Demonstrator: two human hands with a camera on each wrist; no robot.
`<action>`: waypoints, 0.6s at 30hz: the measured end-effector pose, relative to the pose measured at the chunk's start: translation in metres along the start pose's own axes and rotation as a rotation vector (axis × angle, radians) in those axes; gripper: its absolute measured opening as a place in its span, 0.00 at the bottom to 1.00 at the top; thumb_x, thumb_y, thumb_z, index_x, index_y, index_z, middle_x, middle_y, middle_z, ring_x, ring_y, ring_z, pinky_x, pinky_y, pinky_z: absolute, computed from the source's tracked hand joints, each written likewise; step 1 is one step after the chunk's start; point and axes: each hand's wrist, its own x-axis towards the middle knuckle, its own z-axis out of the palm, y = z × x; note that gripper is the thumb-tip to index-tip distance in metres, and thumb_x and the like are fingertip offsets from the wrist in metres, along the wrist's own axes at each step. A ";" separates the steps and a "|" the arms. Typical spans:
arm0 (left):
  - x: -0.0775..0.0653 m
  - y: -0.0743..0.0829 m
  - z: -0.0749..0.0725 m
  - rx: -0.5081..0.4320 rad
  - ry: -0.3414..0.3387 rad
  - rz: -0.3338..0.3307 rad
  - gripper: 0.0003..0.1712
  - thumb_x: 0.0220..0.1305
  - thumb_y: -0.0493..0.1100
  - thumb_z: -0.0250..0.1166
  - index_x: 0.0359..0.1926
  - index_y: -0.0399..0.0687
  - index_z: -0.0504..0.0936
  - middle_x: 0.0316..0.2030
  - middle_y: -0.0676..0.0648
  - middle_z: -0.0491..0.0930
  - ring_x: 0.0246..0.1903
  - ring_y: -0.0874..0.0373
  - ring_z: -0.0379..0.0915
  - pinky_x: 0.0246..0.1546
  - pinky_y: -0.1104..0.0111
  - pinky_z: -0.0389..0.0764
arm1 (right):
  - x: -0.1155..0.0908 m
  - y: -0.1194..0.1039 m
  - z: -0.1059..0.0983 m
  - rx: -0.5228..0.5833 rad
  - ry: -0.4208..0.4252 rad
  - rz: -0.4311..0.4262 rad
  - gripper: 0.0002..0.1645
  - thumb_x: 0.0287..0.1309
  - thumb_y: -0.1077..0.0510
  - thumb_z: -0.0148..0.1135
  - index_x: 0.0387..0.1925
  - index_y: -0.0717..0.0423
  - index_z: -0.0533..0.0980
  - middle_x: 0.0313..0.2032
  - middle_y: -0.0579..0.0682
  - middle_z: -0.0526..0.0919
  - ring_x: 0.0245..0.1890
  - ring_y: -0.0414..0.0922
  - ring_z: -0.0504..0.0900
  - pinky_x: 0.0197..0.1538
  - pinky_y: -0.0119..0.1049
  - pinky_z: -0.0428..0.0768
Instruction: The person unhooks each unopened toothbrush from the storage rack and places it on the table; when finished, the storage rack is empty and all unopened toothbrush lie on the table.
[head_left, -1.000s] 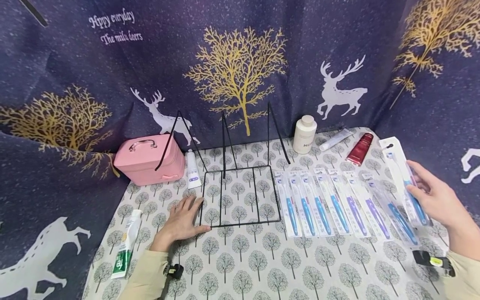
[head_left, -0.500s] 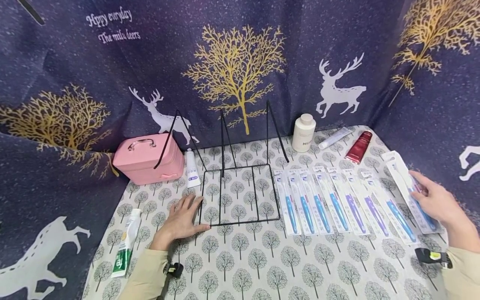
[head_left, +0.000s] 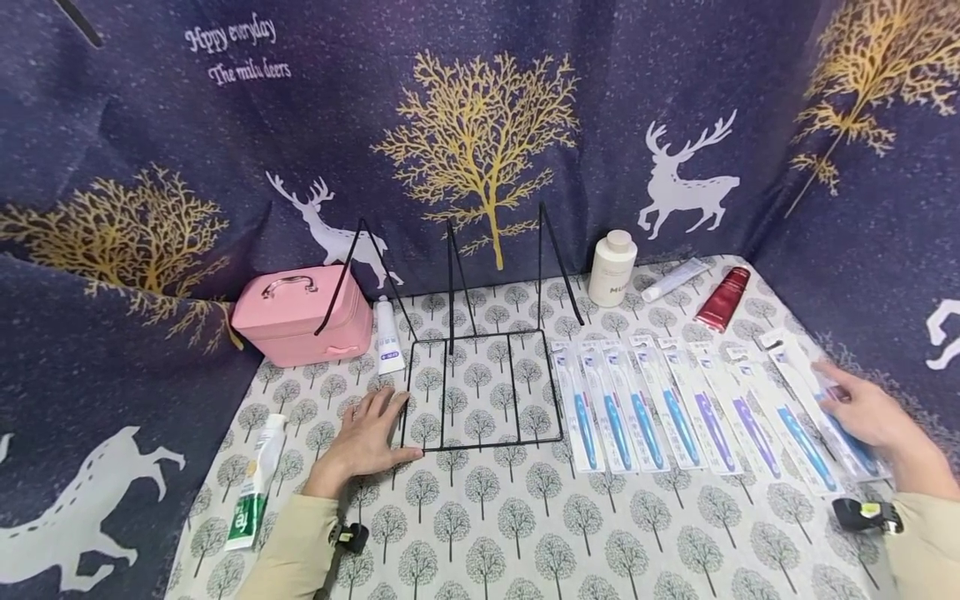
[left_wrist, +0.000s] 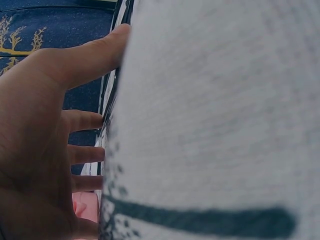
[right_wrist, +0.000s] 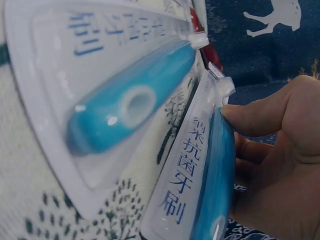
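Note:
At the right end of a row of packaged toothbrushes [head_left: 651,417], my right hand [head_left: 870,412] pinches one packaged toothbrush [right_wrist: 215,160] with a blue handle, thumb on its side. It lies low at the table, roughly alongside its neighbour, a packaged toothbrush [right_wrist: 135,105] with a blue handle. Most handles in the row are blue, a few purple. My left hand [head_left: 363,437] rests on the tablecloth with fingers spread, the fingertips at the left edge of a black wire rack [head_left: 480,448]. In the left wrist view the left hand's [left_wrist: 45,125] thumb and fingers reach the cloth and hold nothing.
A pink case [head_left: 300,321] and a white tube [head_left: 388,337] stand left of the rack. Nearer lies a green and white toothpaste tube [head_left: 255,483]. Behind the toothbrushes are a cream bottle [head_left: 613,271], a silvery tube [head_left: 675,279] and a red tube [head_left: 723,300]. A dark curtain [head_left: 337,108] hangs behind.
My right hand has lowered the toothbrush from a raised position to the table beside the row's right end. The left hand has stayed at the rack.

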 end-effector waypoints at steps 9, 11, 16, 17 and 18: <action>0.003 0.002 -0.001 -0.007 0.000 0.009 0.59 0.39 0.78 0.59 0.69 0.57 0.53 0.69 0.40 0.47 0.66 0.36 0.44 0.58 0.31 0.45 | 0.006 0.005 -0.002 -0.075 0.024 -0.039 0.36 0.54 0.61 0.55 0.63 0.69 0.55 0.42 0.78 0.70 0.37 0.70 0.71 0.37 0.63 0.67; 0.003 0.004 -0.002 -0.012 -0.003 0.007 0.59 0.40 0.77 0.59 0.69 0.57 0.53 0.69 0.40 0.47 0.66 0.36 0.44 0.58 0.32 0.45 | 0.007 0.006 -0.003 -0.125 0.026 -0.038 0.37 0.52 0.59 0.57 0.62 0.69 0.57 0.42 0.78 0.71 0.37 0.72 0.71 0.35 0.63 0.68; 0.002 0.005 0.000 -0.010 -0.013 0.004 0.59 0.39 0.77 0.59 0.69 0.57 0.53 0.69 0.39 0.48 0.66 0.36 0.44 0.58 0.32 0.45 | 0.007 0.006 -0.004 -0.247 0.007 -0.016 0.38 0.49 0.53 0.60 0.59 0.67 0.60 0.44 0.77 0.71 0.41 0.79 0.66 0.38 0.70 0.67; 0.002 0.005 0.000 -0.008 -0.013 0.004 0.59 0.39 0.77 0.59 0.69 0.58 0.52 0.69 0.39 0.48 0.66 0.36 0.44 0.58 0.32 0.45 | 0.007 0.005 -0.003 -0.272 0.008 0.009 0.37 0.49 0.52 0.60 0.58 0.67 0.61 0.44 0.78 0.71 0.41 0.79 0.65 0.40 0.71 0.66; 0.003 0.004 0.001 -0.005 -0.009 0.004 0.58 0.39 0.77 0.59 0.69 0.58 0.52 0.69 0.39 0.48 0.66 0.36 0.44 0.58 0.32 0.45 | 0.007 0.004 -0.003 -0.287 0.008 0.037 0.37 0.49 0.51 0.61 0.56 0.67 0.62 0.45 0.78 0.70 0.42 0.79 0.64 0.42 0.72 0.65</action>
